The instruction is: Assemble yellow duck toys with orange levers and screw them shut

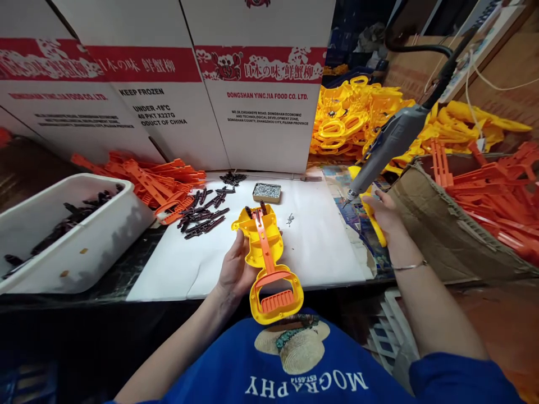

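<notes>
My left hand (240, 264) is closed around a yellow plastic toy shell half (275, 245), its hollow side up. Inside the shell lies an orange plastic lever (264, 241) with a ribbed grip at the handle end, and dark maroon pieces stand at the shell's far end. At the right, my right hand (385, 213) grips another yellow shell half (374, 221), tilted nearly edge-on and partly hidden by the hanging grey electric screwdriver (387, 143). The screwdriver's tip points down to the left, near that hand.
Dark maroon pieces (204, 216), a tray of screws (267, 192) and loose screws (290, 219) lie on white paper (328, 241). Around it are a white bin (92, 247), orange levers (147, 179), yellow shells (349, 112), a cardboard box (412, 207) of orange parts and upright cartons (256, 129).
</notes>
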A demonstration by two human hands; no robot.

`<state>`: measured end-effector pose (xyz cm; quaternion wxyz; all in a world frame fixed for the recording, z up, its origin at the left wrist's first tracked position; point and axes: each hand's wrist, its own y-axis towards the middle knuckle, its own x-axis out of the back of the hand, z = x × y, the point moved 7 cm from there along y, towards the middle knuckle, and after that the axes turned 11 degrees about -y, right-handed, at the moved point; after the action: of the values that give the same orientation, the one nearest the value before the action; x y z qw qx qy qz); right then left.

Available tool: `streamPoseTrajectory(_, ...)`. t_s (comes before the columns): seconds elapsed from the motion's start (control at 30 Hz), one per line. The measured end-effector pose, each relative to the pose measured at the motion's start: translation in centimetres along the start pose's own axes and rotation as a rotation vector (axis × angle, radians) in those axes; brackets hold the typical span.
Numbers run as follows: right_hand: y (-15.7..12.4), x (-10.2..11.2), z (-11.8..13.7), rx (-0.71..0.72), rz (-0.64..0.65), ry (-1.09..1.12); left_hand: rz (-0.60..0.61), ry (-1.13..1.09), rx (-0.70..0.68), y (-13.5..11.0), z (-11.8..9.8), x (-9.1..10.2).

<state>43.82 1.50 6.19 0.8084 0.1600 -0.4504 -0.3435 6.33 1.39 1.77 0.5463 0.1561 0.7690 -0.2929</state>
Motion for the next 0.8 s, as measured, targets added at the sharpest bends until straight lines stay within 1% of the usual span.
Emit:
streamPoseTrajectory(0.1, -3.0, 2.6, -0.2, -0.258, -0.044, 0.324, 0.055, -0.064, 0.005, 0.3, 0.1, 0.0)
streamPoseTrajectory(0.17, -5.2, 4.3, 0.6, -0.378, -0.048, 0.509, 0.038, -0.098, 0.004, 0.4, 0.1, 0.3)
streamPoseTrajectory(0.2, -6.4, 4.9, 1.2, -0.435, -0.021, 0.622, 0.024, -0.109, 0.013, 0.5, 0.2, 0.5)
streamPoseTrajectory(0.23, -7.5, 5.2, 1.8, -0.518, 0.029, 0.804, 0.012, -0.116, 0.033, 0.4, 0.3, 0.6)
streamPoseTrajectory(0.27, -8.6, 5.5, 2.7, -0.572, 0.08, 0.935, 0.005, -0.118, 0.056, 0.4, 0.5, 0.6)
streamPoseTrajectory(0.3, -9.6, 5.8, 3.6, -0.604, 0.132, 1.028, 0.001, -0.117, 0.072, 0.3, 0.6, 0.5)
streamPoseTrajectory(0.37, -11.2, 5.7, 6.0, -0.624, 0.313, 1.139, -0.016, -0.115, 0.081, 0.0, 0.9, 0.4)
streamPoseTrajectory(0.43, -12.4, 4.9, 8.3, -0.626, 0.475, 1.172, -0.033, -0.116, 0.084, -0.4, 1.3, 0.1)
streamPoseTrajectory(0.47, -12.7, 4.4, 9.3, -0.634, 0.523, 1.17, -0.035, -0.113, 0.099, -0.5, 1.7, -0.1)
streamPoseTrajectory(0.57, -13.2, 1.8, 11.4, -0.698, 0.577, 1.115, -0.001, -0.082, 0.163, -1.0, 2.7, -0.6)
streamPoseTrajectory(0.67, -13.4, -1.6, 12.8, -0.778, 0.663, 1.091, 0.059, -0.037, 0.166, -1.6, 3.0, -0.9)
streamPoseTrajectory(0.73, -13.6, -3.4, 13.1, -0.82, 0.686, 1.092, 0.079, 0.007, 0.127, -1.9, 2.8, -0.9)
streamPoseTrajectory(0.8, -13.9, -4.7, 13.3, -0.83, 0.708, 1.104, 0.095, 0.05, 0.025, -2.2, 2.2, -0.9)
